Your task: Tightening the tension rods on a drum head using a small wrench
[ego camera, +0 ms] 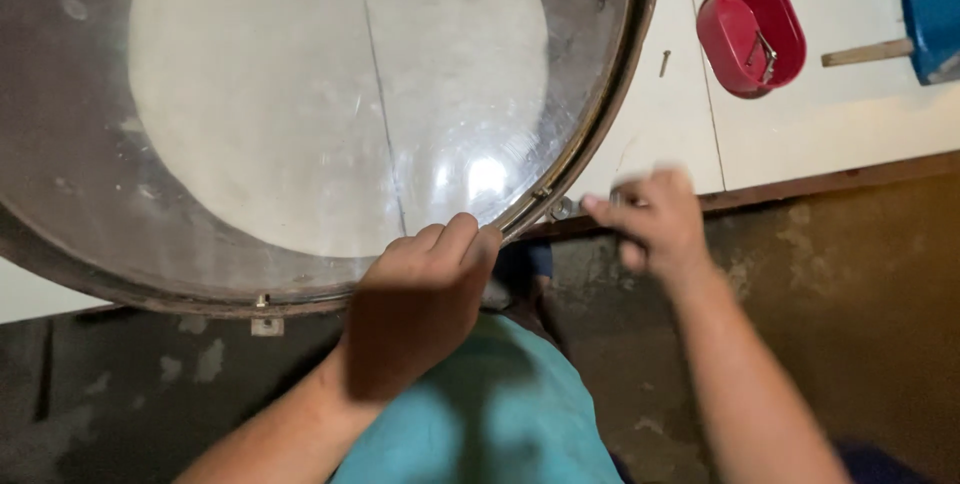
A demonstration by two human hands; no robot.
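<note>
Head view, looking down. A large drum [300,104] with a clear head and a dark metal hoop [600,134] lies flat on a white surface [830,114], its near edge overhanging the surface's brown front edge. The left hand [425,289] rests on the hoop at the drum's near edge, fingers curled over the rim; its grip is closed loosely against the hoop, with nothing else seen in it. The right hand [655,219], blurred, sits just beside the hoop at a small metal lug [562,208]; its fingers are pinched together on something small and metallic, too blurred to identify. A second lug [265,322] shows at the hoop's lower left. On the surface, well apart from the drum, lie a loose screw [664,63], a red oval tub [750,32] holding a small metal piece, and a blue object [930,4] with a wooden stick [865,54] beside it.
</note>
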